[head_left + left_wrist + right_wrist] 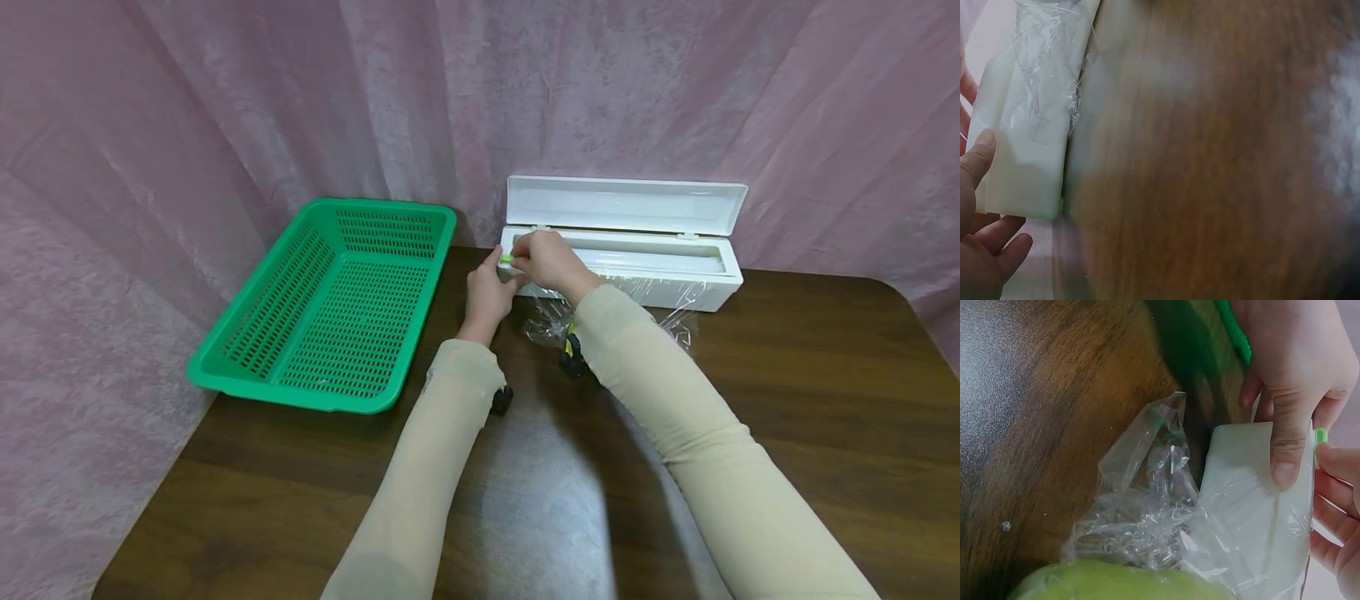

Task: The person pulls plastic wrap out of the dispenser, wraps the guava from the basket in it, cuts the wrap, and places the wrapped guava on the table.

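Note:
A long white cling film box (637, 287) lies at the back of the table, its hinged lid (626, 206) raised. My left hand (486, 298) grips the box's left end, thumb (984, 149) flat on the front face and other fingers around the end. At the same corner, my right hand (551, 262) pinches a small bright green slider (507, 258) on the top front edge. Clear film (1147, 512) hangs crumpled over the front of the box and onto the table. Inside the box, the film roll (637, 258) is partly hidden by my right hand.
Left of the box, a green slotted plastic basket (423, 333) stands on the dark wooden table (825, 400). A pink curtain (630, 92) hangs right behind both. Black wrist gear (573, 358) sits under my right wrist, close to the loose film.

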Available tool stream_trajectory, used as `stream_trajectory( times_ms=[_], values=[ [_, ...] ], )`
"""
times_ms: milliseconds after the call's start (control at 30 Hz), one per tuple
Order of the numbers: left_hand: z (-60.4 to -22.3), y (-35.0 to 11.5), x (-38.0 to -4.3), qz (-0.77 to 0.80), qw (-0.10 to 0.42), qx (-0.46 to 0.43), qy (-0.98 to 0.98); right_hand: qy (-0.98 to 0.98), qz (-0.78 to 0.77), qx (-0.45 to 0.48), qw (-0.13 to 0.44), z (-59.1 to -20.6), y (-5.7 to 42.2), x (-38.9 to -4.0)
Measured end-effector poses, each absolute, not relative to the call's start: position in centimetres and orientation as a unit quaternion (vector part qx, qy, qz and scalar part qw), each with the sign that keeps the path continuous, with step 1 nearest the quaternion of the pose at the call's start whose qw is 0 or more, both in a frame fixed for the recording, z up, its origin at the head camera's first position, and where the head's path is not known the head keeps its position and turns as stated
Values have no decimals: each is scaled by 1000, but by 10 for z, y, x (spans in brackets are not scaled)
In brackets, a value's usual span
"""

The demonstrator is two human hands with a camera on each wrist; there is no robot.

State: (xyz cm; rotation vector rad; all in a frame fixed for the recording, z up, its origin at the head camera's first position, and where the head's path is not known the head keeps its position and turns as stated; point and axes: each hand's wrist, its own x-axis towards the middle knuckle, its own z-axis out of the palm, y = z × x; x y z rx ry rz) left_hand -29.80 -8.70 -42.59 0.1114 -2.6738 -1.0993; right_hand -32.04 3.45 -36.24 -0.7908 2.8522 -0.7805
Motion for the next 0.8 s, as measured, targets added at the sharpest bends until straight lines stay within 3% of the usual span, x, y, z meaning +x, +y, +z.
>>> stream_trajectory(
  times_ms=[400, 800],
  values=[
    [-426, -86, -297, -388, 115, 43, -913, 933, -240, -267, 21, -362, 42, -324],
    [-424, -87, -296, -390, 105, 43, -914, 936, -227, -267, 37, -358, 45, -321]
  ],
)
